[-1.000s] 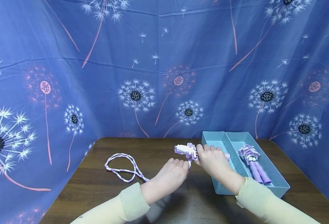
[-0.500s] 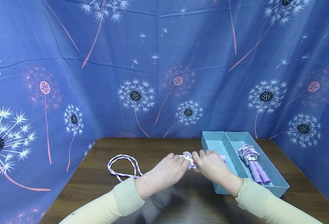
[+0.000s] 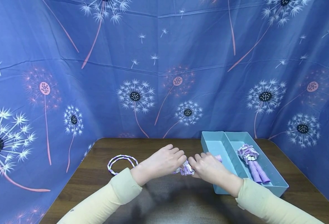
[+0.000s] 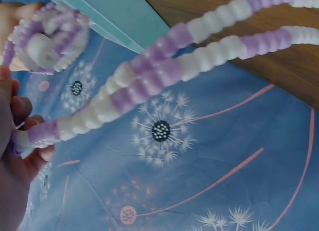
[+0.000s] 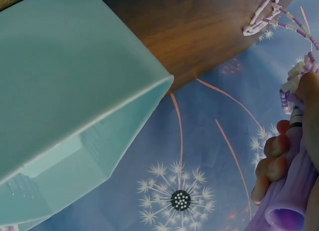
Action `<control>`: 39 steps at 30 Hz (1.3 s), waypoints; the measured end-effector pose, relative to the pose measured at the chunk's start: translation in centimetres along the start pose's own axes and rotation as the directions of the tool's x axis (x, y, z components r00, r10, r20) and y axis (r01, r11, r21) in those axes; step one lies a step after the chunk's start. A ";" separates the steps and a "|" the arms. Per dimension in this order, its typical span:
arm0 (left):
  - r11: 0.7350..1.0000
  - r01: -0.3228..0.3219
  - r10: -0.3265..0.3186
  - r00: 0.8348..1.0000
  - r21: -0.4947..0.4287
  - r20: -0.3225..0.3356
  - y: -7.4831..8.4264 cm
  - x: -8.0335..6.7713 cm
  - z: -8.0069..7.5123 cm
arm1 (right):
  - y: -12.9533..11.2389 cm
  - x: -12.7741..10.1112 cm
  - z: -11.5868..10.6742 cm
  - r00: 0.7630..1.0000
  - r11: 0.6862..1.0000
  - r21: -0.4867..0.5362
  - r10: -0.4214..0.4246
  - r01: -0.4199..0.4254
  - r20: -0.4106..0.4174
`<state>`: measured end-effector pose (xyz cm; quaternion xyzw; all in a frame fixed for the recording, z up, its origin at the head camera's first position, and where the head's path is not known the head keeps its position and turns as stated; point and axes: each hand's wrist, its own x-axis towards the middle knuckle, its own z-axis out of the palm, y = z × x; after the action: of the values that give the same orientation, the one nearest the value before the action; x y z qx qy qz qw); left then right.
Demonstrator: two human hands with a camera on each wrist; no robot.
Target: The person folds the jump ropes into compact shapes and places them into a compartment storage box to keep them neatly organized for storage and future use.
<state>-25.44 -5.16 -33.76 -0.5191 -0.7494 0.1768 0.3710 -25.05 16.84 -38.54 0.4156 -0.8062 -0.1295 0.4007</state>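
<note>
My right hand (image 3: 210, 168) grips the purple handles (image 5: 294, 176) of a beaded jump rope, side by side in the right wrist view. Beyond its fingers, the purple and white rope is wound in a thick bundle (image 3: 187, 169). My left hand (image 3: 165, 160), just left of the bundle, pinches the doubled beaded rope (image 4: 149, 81), which trails off to the right in the left wrist view. The rope's tail forms a loop (image 3: 122, 156) on the table's left side, partly hidden behind my left forearm. The left fingertips are hidden in the head view.
A light blue two-compartment box (image 3: 220, 155) stands at the right, close behind my right hand. In its right compartment lies another bundled jump rope (image 3: 253, 163) with purple handles. A blue dandelion cloth (image 3: 159, 93) hangs behind the brown table (image 3: 153, 143).
My left hand has risen and shifted slightly left. My right hand has moved a little left and lower, with the bundle. The looped tail is now more covered by the left forearm.
</note>
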 end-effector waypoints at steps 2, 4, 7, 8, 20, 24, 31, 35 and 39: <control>1.000 -0.016 0.016 1.000 -0.020 -0.008 -0.2 0.0 0.3 | 0.0 0.0 0.0 1.000 1.000 0.012 -0.015 0.015 -0.004; 0.999 -0.034 0.033 0.999 -0.037 -0.018 -0.4 -0.1 0.6 | 0.0 -0.1 0.0 0.999 0.999 0.021 -0.031 0.031 -0.010; 0.997 -0.043 0.040 0.998 -0.061 -0.051 -1.1 -0.2 1.4 | -0.2 -0.2 -0.2 0.997 0.997 0.045 -0.065 0.066 -0.032; 0.998 -0.037 0.034 0.998 -0.058 -0.054 -1.3 -0.3 1.6 | -0.3 -0.2 -0.2 0.996 0.995 0.056 -0.077 0.080 -0.044; 0.993 0.020 -0.025 0.999 -0.115 -0.038 -2.2 -1.1 4.0 | -0.7 0.3 -1.2 0.989 0.987 0.134 -0.069 0.086 -0.129; 0.977 0.042 -0.057 0.996 -0.210 -0.065 -1.8 -0.9 4.4 | -0.4 0.9 -1.8 0.989 0.987 0.144 -0.056 0.076 -0.138; 0.914 0.111 -0.128 0.992 -0.391 -0.019 -0.9 -0.9 4.8 | 0.1 1.8 -2.4 0.983 0.980 0.194 -0.003 0.039 -0.181; 0.844 0.187 -0.214 0.977 -0.503 0.004 -0.1 -0.9 5.1 | 0.2 2.0 -2.5 0.983 0.980 0.197 0.032 0.004 -0.181; 0.784 0.267 -0.293 0.955 -0.561 0.045 0.9 -1.0 5.5 | 0.1 2.1 -2.5 0.981 0.979 0.204 0.061 -0.023 -0.184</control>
<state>-28.76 -5.04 -38.37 -0.4917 -0.8282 -0.1199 0.2409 -23.96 15.57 -35.75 0.4472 -0.7821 0.0013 0.4339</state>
